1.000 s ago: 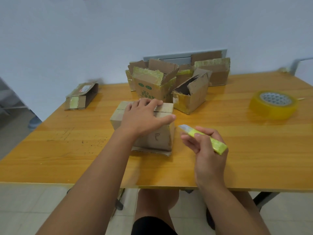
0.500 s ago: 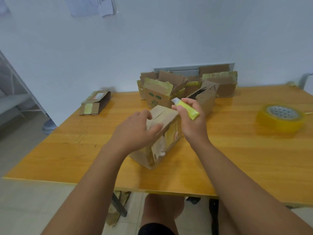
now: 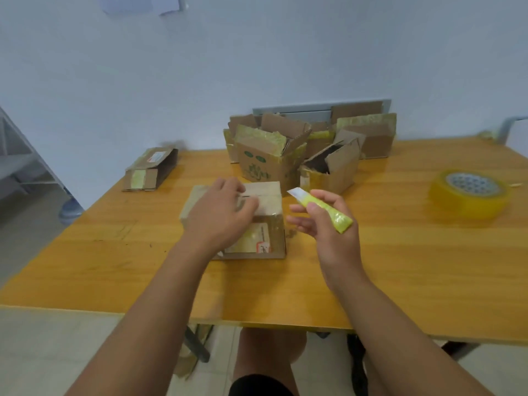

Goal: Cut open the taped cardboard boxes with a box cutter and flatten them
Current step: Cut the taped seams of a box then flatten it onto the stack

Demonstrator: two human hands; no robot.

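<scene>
our right hand pinches the yellow box cutter between thumb and curled fingers, blade tip aimed at 11 o'clock, off the cardboard, likely so we can line up a cut. our left hand lies on the taped box with fingers bent over its top seam, pinning it to the desk. at 12 o'clock stand the opened boxes; at 2 o'clock, a tape roll.
</scene>
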